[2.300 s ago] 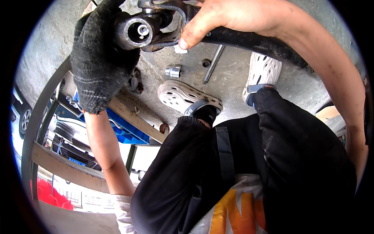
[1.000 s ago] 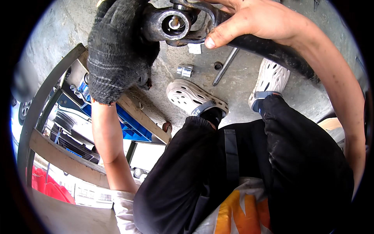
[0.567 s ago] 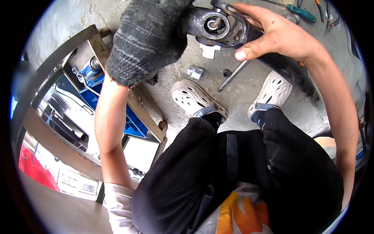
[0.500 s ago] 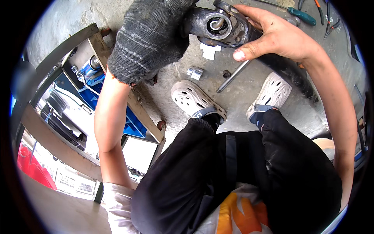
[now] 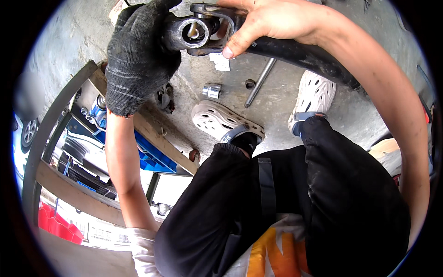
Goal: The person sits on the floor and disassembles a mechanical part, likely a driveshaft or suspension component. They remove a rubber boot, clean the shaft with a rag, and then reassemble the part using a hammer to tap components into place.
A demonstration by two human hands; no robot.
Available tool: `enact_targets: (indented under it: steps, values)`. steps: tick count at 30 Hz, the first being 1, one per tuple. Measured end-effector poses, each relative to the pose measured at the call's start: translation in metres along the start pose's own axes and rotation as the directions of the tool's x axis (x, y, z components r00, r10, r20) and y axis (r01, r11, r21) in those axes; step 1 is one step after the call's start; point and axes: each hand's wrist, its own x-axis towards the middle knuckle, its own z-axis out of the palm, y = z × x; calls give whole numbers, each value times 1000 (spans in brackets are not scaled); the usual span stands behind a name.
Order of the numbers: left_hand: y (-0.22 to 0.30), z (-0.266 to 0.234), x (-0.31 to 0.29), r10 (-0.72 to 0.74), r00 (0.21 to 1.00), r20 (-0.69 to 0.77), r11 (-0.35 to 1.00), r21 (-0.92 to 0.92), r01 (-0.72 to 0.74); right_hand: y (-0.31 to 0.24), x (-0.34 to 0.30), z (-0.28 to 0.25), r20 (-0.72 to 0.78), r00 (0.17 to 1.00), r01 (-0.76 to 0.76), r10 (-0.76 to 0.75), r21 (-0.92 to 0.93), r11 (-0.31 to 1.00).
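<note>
A dark, worn universal joint sits at the end of a black drive shaft, near the top of the view. My left hand, in a dark grey knit glove, is closed around the joint's left yoke. The glove hides part of that yoke. An open round bore faces up, with a light-coloured piece visible inside. My bare right hand grips the yoke at the shaft end, its thumb on the near side. Its other fingers are mostly hidden behind the metal.
On the concrete below lie a chrome socket, a small dark ring-shaped cap, a metal rod and a white paper scrap. My light clogs flank them. Left stands a wooden-edged frame with blue parts.
Both hands have shifted left in the view with the joint and shaft. The whole view has shifted too, and the pliers and screwdriver at upper right have mostly gone out of sight.
</note>
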Motion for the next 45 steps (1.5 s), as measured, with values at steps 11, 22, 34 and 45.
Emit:
enact_targets:
  steps: [11, 22, 34, 45]
  values:
    - [1, 1, -4, -16, 1000, 0, 1000, 10, 16, -1, 4, 4, -60, 997, -47, 47, -3, 999]
    - [9, 5, -8, -30, 999, -13, 999, 16, 30, 22, 22, -4, -41, 998, -40, 45, 114, 993]
    - [-9, 18, -5, 56, 998, 12, 998, -36, -55, 20, 45, -10, -210, 977, 17, -42, -118, 993]
    - [-34, 34, -4, 124, 971, 206, 992, -30, -120, 35, 69, -18, -118, 990, -80, 82, 26, 996]
